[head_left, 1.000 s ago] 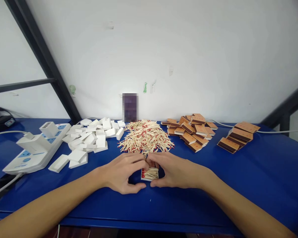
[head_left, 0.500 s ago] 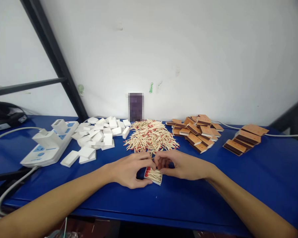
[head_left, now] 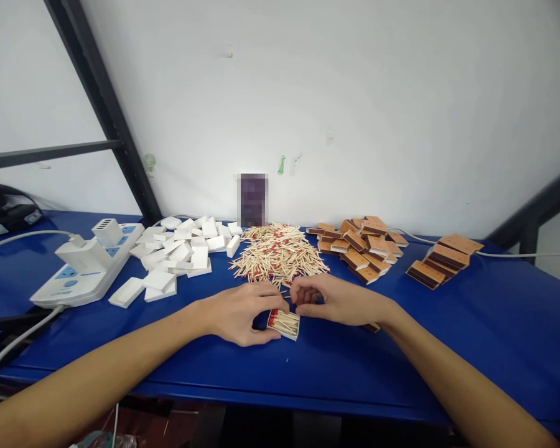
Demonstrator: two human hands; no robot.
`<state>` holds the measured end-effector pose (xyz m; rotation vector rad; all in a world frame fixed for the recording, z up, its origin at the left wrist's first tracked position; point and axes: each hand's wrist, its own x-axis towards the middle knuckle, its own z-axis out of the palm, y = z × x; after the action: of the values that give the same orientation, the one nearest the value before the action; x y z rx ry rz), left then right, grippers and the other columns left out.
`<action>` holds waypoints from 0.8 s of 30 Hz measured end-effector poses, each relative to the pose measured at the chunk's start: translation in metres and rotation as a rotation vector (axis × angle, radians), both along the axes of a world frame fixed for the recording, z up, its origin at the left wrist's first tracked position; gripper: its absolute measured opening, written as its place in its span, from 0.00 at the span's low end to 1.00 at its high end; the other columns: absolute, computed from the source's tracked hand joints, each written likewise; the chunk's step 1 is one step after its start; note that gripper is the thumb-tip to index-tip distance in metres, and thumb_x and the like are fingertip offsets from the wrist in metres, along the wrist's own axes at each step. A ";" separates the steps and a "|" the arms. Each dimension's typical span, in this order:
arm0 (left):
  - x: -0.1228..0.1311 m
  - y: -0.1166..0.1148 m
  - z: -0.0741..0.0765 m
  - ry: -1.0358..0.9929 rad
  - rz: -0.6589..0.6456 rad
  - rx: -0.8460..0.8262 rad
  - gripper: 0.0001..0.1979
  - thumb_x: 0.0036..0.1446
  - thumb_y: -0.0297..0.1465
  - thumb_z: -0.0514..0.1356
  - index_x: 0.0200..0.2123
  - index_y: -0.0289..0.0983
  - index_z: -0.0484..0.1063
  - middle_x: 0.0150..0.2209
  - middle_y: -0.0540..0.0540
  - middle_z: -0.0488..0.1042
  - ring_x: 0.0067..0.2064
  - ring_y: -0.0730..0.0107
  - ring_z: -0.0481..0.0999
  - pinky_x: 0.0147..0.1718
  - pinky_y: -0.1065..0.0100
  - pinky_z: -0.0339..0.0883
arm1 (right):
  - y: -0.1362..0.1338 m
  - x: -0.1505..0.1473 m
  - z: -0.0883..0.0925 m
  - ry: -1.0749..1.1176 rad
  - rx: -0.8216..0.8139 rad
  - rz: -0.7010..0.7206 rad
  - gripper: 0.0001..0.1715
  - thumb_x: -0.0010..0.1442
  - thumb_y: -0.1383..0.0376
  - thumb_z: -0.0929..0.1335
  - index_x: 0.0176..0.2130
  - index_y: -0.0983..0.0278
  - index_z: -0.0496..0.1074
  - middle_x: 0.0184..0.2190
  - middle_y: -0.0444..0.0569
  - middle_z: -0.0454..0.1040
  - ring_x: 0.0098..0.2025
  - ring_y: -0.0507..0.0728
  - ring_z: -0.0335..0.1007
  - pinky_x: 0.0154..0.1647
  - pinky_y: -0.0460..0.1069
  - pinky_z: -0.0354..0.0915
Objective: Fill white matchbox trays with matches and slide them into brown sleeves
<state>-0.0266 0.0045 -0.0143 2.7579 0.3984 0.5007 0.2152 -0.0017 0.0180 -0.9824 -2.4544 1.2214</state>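
One white tray point(head_left: 284, 323) packed with red-tipped matches lies on the blue table point(head_left: 308, 373), pinched by the left hand point(head_left: 242, 311); the right hand point(head_left: 336, 300), curled, touches nothing clearly. Beyond: one loose match heap point(head_left: 280, 255), many white trays point(head_left: 177, 255), two groups of orange sleeves point(head_left: 364, 246).
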 end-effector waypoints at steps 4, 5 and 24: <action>0.000 -0.001 0.001 0.000 -0.011 0.054 0.14 0.59 0.36 0.60 0.46 0.35 0.69 0.39 0.42 0.72 0.40 0.63 0.72 0.41 0.64 0.69 | -0.016 0.023 0.015 -0.168 0.279 -0.235 0.11 0.67 0.57 0.62 0.40 0.61 0.68 0.33 0.46 0.73 0.33 0.54 0.68 0.35 0.50 0.65; 0.000 -0.001 0.001 -0.002 -0.014 0.071 0.14 0.59 0.35 0.59 0.46 0.34 0.69 0.39 0.42 0.72 0.39 0.63 0.71 0.40 0.64 0.69 | -0.022 0.033 0.015 -0.226 0.374 -0.337 0.12 0.67 0.56 0.62 0.39 0.61 0.68 0.34 0.48 0.74 0.34 0.56 0.69 0.36 0.51 0.65; -0.001 -0.003 -0.002 -0.013 0.027 0.104 0.12 0.55 0.33 0.60 0.42 0.36 0.67 0.35 0.46 0.73 0.34 0.66 0.71 0.36 0.64 0.67 | -0.029 0.011 -0.035 -0.007 0.513 -0.023 0.18 0.49 0.65 0.72 0.40 0.62 0.65 0.33 0.45 0.70 0.34 0.55 0.65 0.36 0.49 0.61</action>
<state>-0.0272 0.0010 -0.0159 2.8509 0.4184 0.5614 0.2259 -0.0307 -0.0168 -0.8571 -2.5527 0.5259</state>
